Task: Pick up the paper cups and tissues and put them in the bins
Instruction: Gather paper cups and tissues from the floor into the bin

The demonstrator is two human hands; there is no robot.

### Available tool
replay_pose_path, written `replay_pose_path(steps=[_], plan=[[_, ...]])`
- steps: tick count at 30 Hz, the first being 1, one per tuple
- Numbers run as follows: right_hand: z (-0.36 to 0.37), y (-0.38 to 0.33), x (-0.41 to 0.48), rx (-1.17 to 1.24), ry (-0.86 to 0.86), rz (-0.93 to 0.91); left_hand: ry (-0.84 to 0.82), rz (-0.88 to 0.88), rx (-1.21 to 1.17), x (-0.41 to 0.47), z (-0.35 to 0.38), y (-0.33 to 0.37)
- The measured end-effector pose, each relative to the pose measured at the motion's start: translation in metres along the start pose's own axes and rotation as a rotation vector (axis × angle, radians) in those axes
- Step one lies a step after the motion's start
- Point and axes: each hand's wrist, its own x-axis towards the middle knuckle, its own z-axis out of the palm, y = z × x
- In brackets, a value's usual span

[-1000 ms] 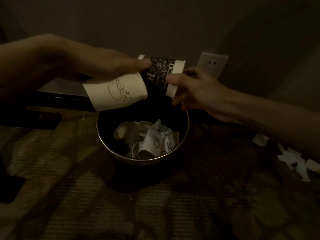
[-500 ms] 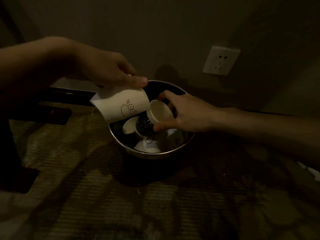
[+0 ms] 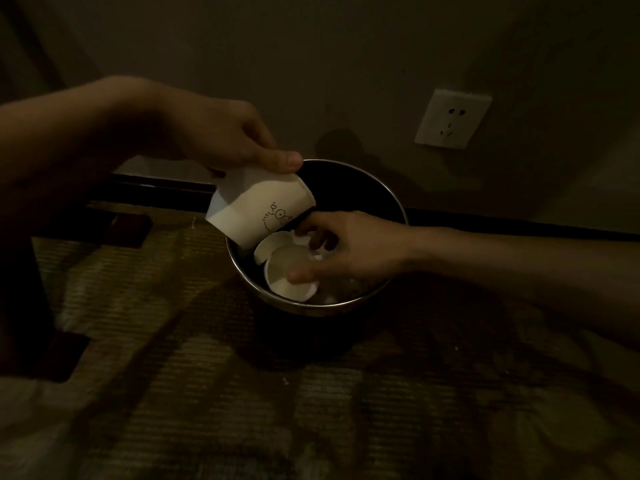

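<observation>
Patterned carpet (image 3: pixel 173 393), round metal-rimmed bin (image 3: pixel 304 308) by the wall. Left hand (image 3: pixel 221 133) grips cartoon-face paper cup (image 3: pixel 256 209) by the sidewall, tilted over the bin's left rim. Right hand (image 3: pixel 349 251) is inside the bin, thumb and fingers curled on a white cup (image 3: pixel 284 268). Cups look light, thin-walled and easy to crush: hold the sidewall loosely.
</observation>
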Motion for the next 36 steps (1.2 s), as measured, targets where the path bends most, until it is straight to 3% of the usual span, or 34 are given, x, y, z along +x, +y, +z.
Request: replay_pose_path(steps=[4,7,10,19,25,31,36], plan=[[-0.026,-0.011,0.003,0.42,0.188,-0.022,0.112,0.093,-0.118,0.002,-0.002,-0.001],[-0.046,-0.013,0.005,0.403,0.391,0.023,0.18,0.147,-0.282,0.004,-0.001,-0.001],[-0.052,-0.007,0.005,0.367,0.445,0.059,0.209,0.154,-0.368,0.011,0.01,0.003],[-0.025,0.019,0.009,0.017,0.295,0.229,0.108,-0.024,-0.365,0.046,0.07,-0.002],[-0.021,0.023,0.016,-0.03,0.23,0.298,0.104,-0.025,-0.46,0.058,0.087,-0.011],[-0.028,0.025,0.022,0.039,0.141,0.341,0.183,0.01,-0.212,0.064,0.075,-0.007],[-0.049,0.017,0.017,0.037,0.162,0.344,0.248,0.054,-0.083,0.063,0.055,0.006]])
